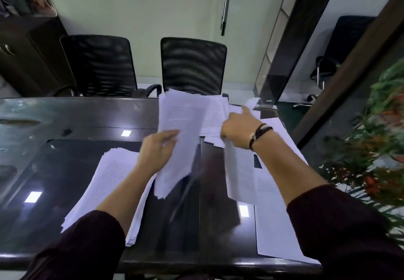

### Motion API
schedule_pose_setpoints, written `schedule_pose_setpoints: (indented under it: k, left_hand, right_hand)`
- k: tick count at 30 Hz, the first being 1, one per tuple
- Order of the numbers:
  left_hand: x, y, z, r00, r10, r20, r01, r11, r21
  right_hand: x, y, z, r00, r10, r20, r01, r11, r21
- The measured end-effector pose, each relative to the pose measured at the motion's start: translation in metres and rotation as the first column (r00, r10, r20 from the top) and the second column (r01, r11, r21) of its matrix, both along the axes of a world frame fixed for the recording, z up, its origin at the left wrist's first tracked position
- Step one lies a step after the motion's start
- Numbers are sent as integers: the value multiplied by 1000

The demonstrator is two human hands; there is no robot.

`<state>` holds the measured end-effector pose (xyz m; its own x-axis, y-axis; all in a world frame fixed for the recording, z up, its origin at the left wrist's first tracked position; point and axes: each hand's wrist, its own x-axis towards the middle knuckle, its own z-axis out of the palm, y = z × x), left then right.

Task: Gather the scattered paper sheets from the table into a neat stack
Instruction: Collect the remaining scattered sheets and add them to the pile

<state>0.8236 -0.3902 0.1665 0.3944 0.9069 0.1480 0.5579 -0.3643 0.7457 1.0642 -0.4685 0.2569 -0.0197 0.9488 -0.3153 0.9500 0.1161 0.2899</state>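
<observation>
Holding a lifted sheaf of sheets in your left hand while your right hand grips another sheet, lay both squarely onto the stack on the table, then collect the scattered sheets at right.

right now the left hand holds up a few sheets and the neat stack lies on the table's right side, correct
Not quite. In the head view the left hand does hold up sheets, but the neat stack lies on the table's left side; the right side has scattered sheets.
</observation>
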Motion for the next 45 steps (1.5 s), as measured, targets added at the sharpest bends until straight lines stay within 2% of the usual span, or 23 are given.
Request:
schedule_pose_setpoints:
  k: [3,5,7,9,10,12,13,14,15,17,18,19,22,24,26,28,31,34,36,39,42,43,45]
  left_hand:
    - [16,-14,13,950,-266,164,307,888,-341]
    - [21,-21,9,931,-243,273,357,761,-541]
    - [19,-24,-2,916,-115,383,357,669,-652]
    - [14,-24,-10,902,14,431,325,636,-700]
    - [11,-24,-12,891,66,449,316,619,-719]
    - [4,-23,-13,866,137,481,326,574,-751]
    - [1,-23,-13,849,166,501,346,543,-766]
    - [-3,-22,-14,834,194,516,360,516,-777]
    - [-5,-23,-12,826,206,525,376,492,-785]
    - [-8,-22,-13,827,174,535,411,462,-786]
    - [-8,-22,-14,826,143,545,439,444,-781]
    - [-8,-22,-15,821,120,558,469,414,-780]
    - [-8,-18,-20,796,161,584,522,306,-796]
    - [-5,-19,-19,815,143,561,500,313,-807]
    - [3,-24,-18,871,70,487,396,487,-778]
    - [13,-29,-17,914,44,404,267,684,-679]
    - [19,-33,-19,925,12,381,222,796,-563]
    - [19,-31,-25,924,54,378,211,753,-624]
    - [15,-29,-29,913,104,394,215,698,-683]
    - [3,-28,-32,894,82,440,282,661,-696]
    - [-14,-24,-28,845,249,473,194,681,-706]
    - [-19,-24,-25,854,243,459,183,686,-704]
    - [-33,-27,-22,904,83,420,262,669,-695]
  right_hand:
    - [-37,13,-4,984,176,-23,-173,981,88]
    - [-50,21,-11,968,217,-128,-199,970,139]
    - [-53,24,-19,935,216,-281,-165,967,196]
    - [-46,21,-34,881,190,-434,-35,940,340]
    - [-41,16,-42,843,183,-505,83,885,459]
    - [-23,0,-62,743,109,-660,448,652,612]
    - [-13,-11,-74,639,14,-769,644,535,546]
    - [-6,-24,-84,478,-92,-873,789,482,382]
    - [0,-35,-94,277,-166,-946,858,485,166]
    - [2,-54,-108,-125,-178,-976,803,560,-205]
    - [2,-58,-114,-241,-132,-961,769,578,-273]
    - [4,-61,-119,-281,-84,-956,773,571,-278]
    - [11,-61,-127,-233,-35,-972,829,516,-218]
    - [16,-59,-128,-175,-55,-983,850,496,-179]
    - [15,-59,-124,-162,-36,-986,847,509,-158]
    - [10,-57,-119,-209,-29,-978,847,494,-195]
    - [7,-51,-116,-318,-15,-948,815,506,-282]
    - [7,-42,-114,-360,-6,-933,777,552,-303]
    - [4,-37,-108,-340,-38,-940,762,574,-299]
    - [1,-34,-104,-328,-82,-941,640,714,-285]
    - [0,-30,-113,-462,-129,-877,584,701,-410]
    - [-4,-30,-119,-467,-180,-866,553,704,-445]
    - [-22,-26,-136,-384,-280,-880,510,730,-455]
